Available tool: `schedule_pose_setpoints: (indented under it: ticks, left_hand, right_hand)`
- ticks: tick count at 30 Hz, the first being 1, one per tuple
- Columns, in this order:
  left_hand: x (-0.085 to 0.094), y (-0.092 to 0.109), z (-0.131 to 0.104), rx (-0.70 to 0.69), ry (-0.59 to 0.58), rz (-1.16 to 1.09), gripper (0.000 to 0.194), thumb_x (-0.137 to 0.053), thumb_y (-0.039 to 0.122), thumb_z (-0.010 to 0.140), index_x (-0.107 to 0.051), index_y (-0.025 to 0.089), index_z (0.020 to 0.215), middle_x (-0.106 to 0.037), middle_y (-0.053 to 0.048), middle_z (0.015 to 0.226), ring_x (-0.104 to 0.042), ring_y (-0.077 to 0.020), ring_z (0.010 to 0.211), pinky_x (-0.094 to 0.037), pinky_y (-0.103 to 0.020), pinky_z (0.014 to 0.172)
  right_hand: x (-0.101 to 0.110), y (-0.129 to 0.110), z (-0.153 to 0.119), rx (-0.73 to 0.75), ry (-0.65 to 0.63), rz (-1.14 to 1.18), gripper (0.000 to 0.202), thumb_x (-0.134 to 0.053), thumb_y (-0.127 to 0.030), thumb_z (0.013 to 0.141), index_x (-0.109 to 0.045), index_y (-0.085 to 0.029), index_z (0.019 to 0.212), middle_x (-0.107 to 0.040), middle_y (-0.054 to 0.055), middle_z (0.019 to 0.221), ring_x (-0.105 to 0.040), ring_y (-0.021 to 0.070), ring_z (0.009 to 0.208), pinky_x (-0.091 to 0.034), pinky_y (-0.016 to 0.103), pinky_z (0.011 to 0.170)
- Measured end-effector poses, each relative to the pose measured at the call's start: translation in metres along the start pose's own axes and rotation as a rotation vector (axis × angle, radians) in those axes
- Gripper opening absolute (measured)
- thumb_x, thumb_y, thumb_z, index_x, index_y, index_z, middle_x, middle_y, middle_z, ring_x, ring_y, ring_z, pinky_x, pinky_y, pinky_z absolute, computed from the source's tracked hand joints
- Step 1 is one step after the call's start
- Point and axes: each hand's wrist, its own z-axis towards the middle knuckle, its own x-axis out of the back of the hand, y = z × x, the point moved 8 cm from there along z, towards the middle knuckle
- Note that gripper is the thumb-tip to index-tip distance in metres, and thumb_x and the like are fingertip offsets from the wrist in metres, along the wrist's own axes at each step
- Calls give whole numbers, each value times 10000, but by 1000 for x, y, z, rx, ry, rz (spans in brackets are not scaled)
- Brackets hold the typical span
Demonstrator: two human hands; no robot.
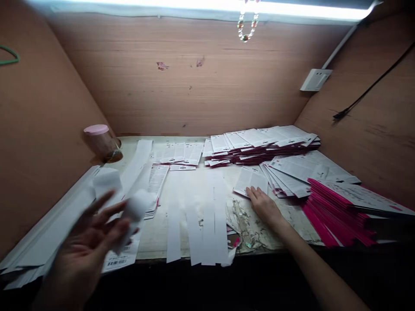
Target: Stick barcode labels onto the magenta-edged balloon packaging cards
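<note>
My left hand [94, 242], blurred by motion, is raised over the left front of the table. Its fingers are curled round a curved white piece [138, 205], which looks like paper. Just beyond the fingertips there is another blurred white piece [106, 183]; I cannot tell whether the hand touches it. Right of the middle, my right hand [261, 203] rests with stretched fingers on the near edge of a white printed packet [251, 179]. Between the hands, several white paper strips [207, 229] lie side by side, their ends over the table's front edge.
Stacked printed packets [259, 144] fill the back right. Nearer, a pile of pink-edged packets [340, 211] leans by the right wall. Long white strips [55, 229] lie along the left wall. A pink-lidded jar [102, 142] stands at the back left. The tabletop surface [246, 224] is torn near the front.
</note>
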Motion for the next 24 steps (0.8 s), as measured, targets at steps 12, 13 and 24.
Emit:
schedule_pose_setpoints:
  ticks: [12, 13, 24]
  left_hand:
    - [-267, -30, -101, -32, -422, -415, 377, -622, 283, 879, -634, 325, 1253, -513, -35, 1426, -549, -262, 1255, -536, -352, 1004]
    - [-271, -22, -100, -63, -417, -433, 388, -620, 283, 880, -623, 334, 1265, -493, -30, 1442, -560, -270, 1241, -557, -358, 979]
    - [-299, -35, -117, -140, -432, -436, 516, -586, 333, 887, -487, 351, 1393, -326, -44, 1545, -397, -317, 1380, -505, -421, 1041]
  right_hand:
    - [102, 119, -113, -710, 750, 296, 311, -465, -396, 926, -603, -146, 804, -642, 81, 618, -607, 199, 554, -461, 282, 546]
    - [114, 122, -113, -720, 777, 305, 307, -464, -402, 924, -596, -148, 816, -645, 81, 633, -604, 195, 560, -455, 278, 548]
    - [250, 92, 13, -406, 767, -309, 349, -318, -205, 977, -604, -126, 1163, -612, 105, 764, -566, 221, 739, -382, 314, 640]
